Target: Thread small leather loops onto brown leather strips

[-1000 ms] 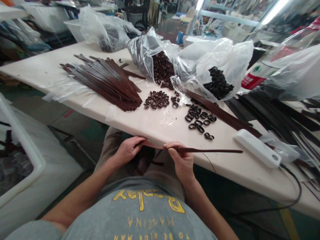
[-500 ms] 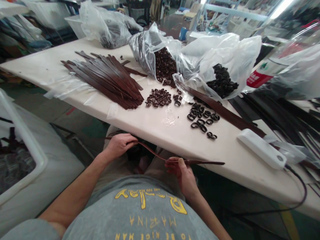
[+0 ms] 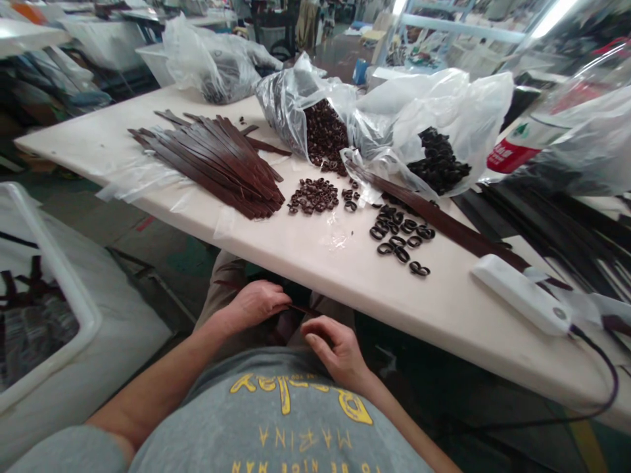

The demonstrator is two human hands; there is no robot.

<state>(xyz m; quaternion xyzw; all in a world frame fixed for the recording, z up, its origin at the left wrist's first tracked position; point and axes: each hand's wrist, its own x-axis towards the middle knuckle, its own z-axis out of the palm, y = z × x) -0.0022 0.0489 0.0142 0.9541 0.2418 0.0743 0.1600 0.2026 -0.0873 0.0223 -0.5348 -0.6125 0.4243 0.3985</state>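
Low in front of my lap, below the table edge, I have a narrow brown leather strap. My left hand is closed on it, with the fingers and thumb pinched together near its middle. A short length shows between my hands, and another bit sticks out behind my left wrist. My right hand is curled at the strap's other side, fingers bent over it and thumb below. The strap's right end is hidden by that hand. On the table lie a fanned pile of brown straps and small brown loops.
Black loops lie on the white table. Behind them stand clear bags of brown loops and black loops. A white power strip with a cable rests at the right. A white bin is at lower left.
My right hand has come left, closer to my left hand, and the strap's long right end no longer shows. My left hand has moved slightly right and down.
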